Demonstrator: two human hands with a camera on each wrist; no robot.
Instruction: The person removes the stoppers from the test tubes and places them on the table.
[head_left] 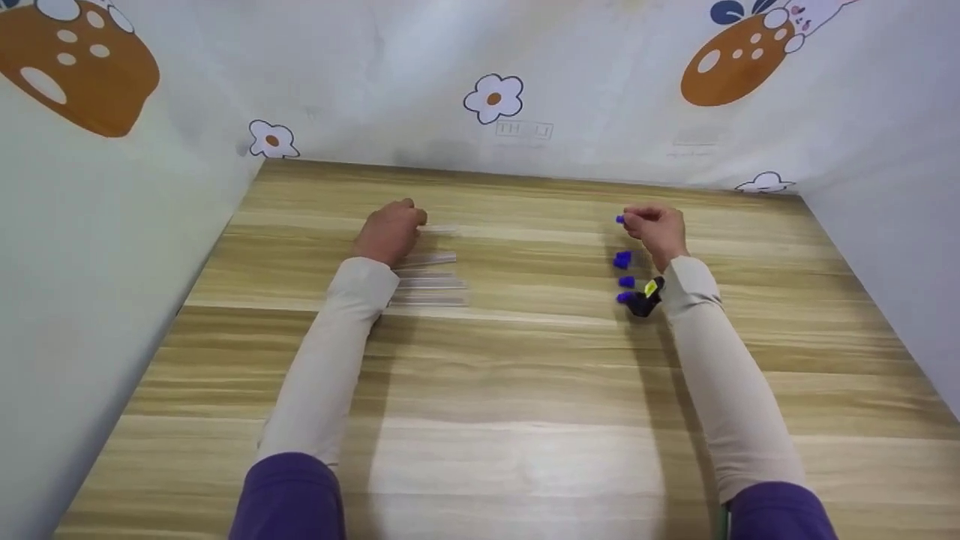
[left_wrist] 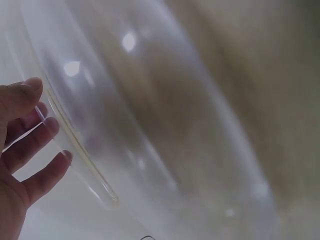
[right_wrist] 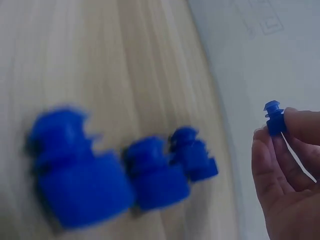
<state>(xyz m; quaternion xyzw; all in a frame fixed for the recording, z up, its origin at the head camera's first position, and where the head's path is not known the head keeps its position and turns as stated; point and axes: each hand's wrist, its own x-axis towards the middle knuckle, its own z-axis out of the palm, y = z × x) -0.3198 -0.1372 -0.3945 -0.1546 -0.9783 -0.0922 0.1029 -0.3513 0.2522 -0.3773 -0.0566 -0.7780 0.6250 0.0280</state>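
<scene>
At the back left of the table, my left hand [head_left: 390, 231] holds one clear test tube [left_wrist: 85, 150] between thumb and fingers, its rounded end pointing away from the palm in the left wrist view. More clear tubes [head_left: 431, 283] lie side by side on the wood near that wrist; their left ends are hidden by the sleeve. Across the table, my right hand [head_left: 658, 229] pinches a small blue ribbed stopper [right_wrist: 275, 122] between thumb and fingers. Several similar blue stoppers [right_wrist: 82, 185] lie in a line on the table beside the right wrist.
The wood-grain table [head_left: 517, 390] meets a pale, flower-printed wall [head_left: 592, 90] at the back, with plain panels on both sides. A black wrist-camera mount with a yellow label [head_left: 643, 301] hangs at the right cuff, over the nearest stopper.
</scene>
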